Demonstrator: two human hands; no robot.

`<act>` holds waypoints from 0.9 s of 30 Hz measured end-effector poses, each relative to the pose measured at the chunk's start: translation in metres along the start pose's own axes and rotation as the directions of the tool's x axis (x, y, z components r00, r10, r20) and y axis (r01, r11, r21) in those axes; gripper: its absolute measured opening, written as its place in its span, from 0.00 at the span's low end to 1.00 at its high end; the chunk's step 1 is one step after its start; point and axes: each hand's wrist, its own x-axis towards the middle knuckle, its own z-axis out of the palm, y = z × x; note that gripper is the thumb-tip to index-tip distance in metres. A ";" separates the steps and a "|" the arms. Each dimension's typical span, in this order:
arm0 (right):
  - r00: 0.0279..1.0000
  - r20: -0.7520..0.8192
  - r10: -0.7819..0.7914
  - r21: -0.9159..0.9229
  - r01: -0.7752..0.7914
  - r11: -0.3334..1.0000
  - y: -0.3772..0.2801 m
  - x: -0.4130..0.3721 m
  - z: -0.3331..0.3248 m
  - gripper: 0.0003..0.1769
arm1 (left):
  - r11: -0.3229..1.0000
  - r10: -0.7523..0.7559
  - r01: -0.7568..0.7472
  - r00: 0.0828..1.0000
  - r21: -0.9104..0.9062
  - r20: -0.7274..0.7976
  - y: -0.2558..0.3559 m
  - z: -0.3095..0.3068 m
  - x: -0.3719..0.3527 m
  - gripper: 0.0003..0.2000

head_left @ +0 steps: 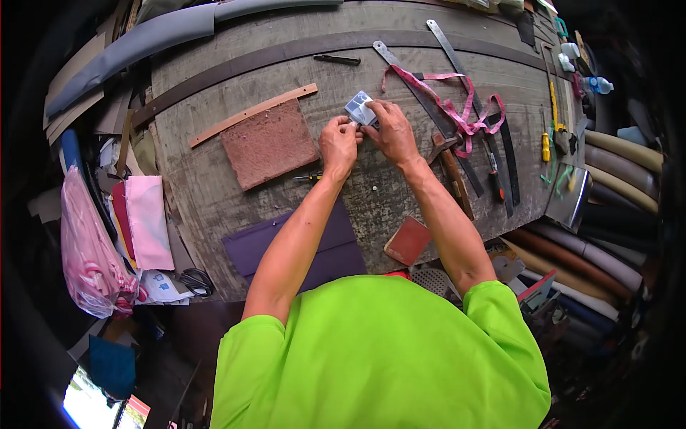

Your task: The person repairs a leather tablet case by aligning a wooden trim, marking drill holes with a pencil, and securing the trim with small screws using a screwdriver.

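Note:
A small clear plastic compartment box (359,100) is near the middle of the wooden table. My right hand (394,134) reaches over its near right side, with curled fingers gripping it. Close beside it, my left hand (339,146) has its fingertips pinched together at the box's near edge; whatever lies between them is too small to make out. Below my left wrist, a yellow-and-black screwdriver (309,176) shows in part. A hammer (451,168) with a wooden handle lies right of my right forearm. Left of my left hand lies a rough reddish-brown slab (268,143).
A wooden strip (254,114) lies along the slab. Metal rulers (446,46) and a pink tape measure (457,118) spread to the right. Near my body are a purple folded piece (336,239) and a reddish-brown square (408,241). A black pen-like tool (336,59) lies farther back.

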 end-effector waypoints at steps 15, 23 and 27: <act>0.889 0.122 0.441 0.547 -0.431 0.718 0.035 0.011 -0.017 0.18 | 0.987 -0.155 0.157 0.987 0.035 -0.033 0.017 0.005 0.014 0.11; 0.943 -0.246 -0.223 -0.221 0.169 0.960 0.034 0.009 -0.005 0.19 | 0.987 -0.158 0.158 0.987 0.004 0.005 0.017 0.002 0.014 0.10; 0.977 -0.028 -0.213 -0.062 0.211 0.975 0.027 0.013 -0.017 0.18 | 0.985 -0.170 0.170 0.985 -0.023 0.008 0.019 0.000 0.011 0.10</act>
